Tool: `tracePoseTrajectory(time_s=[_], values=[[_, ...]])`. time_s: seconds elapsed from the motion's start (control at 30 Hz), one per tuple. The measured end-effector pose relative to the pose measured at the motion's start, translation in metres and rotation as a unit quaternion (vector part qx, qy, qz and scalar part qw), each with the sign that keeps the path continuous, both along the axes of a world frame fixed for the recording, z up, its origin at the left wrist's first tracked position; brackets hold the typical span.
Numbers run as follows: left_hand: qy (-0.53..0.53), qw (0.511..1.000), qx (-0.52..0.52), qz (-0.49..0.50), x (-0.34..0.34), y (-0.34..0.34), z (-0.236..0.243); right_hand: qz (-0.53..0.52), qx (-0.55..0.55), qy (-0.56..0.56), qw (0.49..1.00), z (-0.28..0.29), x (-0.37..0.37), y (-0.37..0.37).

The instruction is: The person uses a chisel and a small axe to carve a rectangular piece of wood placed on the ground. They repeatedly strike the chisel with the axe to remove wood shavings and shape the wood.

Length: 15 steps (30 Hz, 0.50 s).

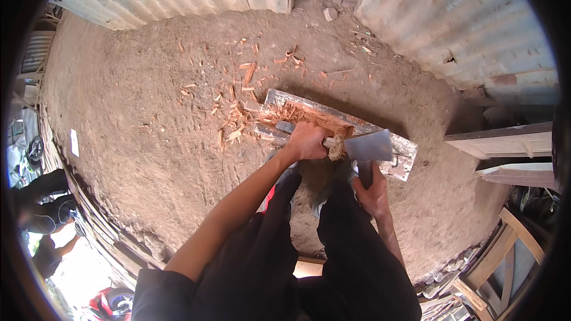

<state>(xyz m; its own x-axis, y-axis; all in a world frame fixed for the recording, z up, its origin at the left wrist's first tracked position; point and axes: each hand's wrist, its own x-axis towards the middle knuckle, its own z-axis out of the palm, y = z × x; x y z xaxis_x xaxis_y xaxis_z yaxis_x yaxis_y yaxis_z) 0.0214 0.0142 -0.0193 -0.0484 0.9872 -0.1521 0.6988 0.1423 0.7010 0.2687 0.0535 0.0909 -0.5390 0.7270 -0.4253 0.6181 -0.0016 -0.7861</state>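
Wood piece [328, 120]: reddish-brown, lying on the worn whitish plank [402, 156], its long axis slanting from upper left to lower right, roughly along the plank.
Blade to wood: the broad-bladed chopper [370, 145] sits just right of the wood's frayed end [337, 150]; whether they touch, I cannot tell.
Nearer hand: left hand [310, 141], on the wood's near side, with the wood just beyond it; the right hand [372, 194] is lower and farther right.
Left fingers: curled shut around the wood beside the frayed end, undersides hidden.
Right fingers: wrapped around the chopper's dark handle [364, 172].
Wood shavings [235, 132]: scattered left of the plank.
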Motion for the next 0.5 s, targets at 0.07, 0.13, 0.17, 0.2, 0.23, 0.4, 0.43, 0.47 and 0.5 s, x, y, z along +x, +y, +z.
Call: tracePoseTrajectory(time_s=[0.07, 0.13, 0.17, 0.2, 0.23, 0.4, 0.43, 0.47, 0.5], values=[[0.006, 1.0, 0.002, 0.006, 0.0, -0.005, 0.0, -0.059, -0.045, 0.029, 0.997, 0.008, 0.004, 0.001], [0.007, 1.0, 0.002, 0.019, 0.0, -0.004, 0.002, -0.112, -0.073, 0.058, 0.989, 0.02, 0.004, 0.001], [-0.012, 1.0, 0.016, 0.019, 0.001, -0.002, 0.004, -0.136, -0.079, 0.074, 0.985, 0.027, 0.003, 0.001], [-0.03, 0.999, 0.03, 0.018, 0.003, -0.003, 0.007, -0.159, -0.085, 0.09, 0.98, 0.032, 0.003, 0.001], [-0.049, 0.998, 0.044, 0.015, 0.005, -0.002, 0.012, -0.166, -0.091, 0.094, 0.977, 0.037, 0.004, 0.002], [-0.043, 0.997, 0.06, -0.038, 0.013, -0.001, 0.012, -0.172, -0.083, 0.098, 0.977, 0.045, 0.003, 0.004], [-0.027, 0.997, 0.061, -0.047, 0.012, -0.003, 0.012, -0.17, -0.083, 0.093, 0.977, 0.045, 0.005, 0.004], [-0.01, 0.996, 0.063, -0.056, 0.011, -0.004, 0.013, -0.168, -0.084, 0.088, 0.978, 0.045, 0.006, 0.004], [-0.019, 0.994, 0.089, -0.052, 0.008, -0.006, 0.011, -0.161, -0.081, 0.082, 0.98, 0.045, 0.008, 0.004]])
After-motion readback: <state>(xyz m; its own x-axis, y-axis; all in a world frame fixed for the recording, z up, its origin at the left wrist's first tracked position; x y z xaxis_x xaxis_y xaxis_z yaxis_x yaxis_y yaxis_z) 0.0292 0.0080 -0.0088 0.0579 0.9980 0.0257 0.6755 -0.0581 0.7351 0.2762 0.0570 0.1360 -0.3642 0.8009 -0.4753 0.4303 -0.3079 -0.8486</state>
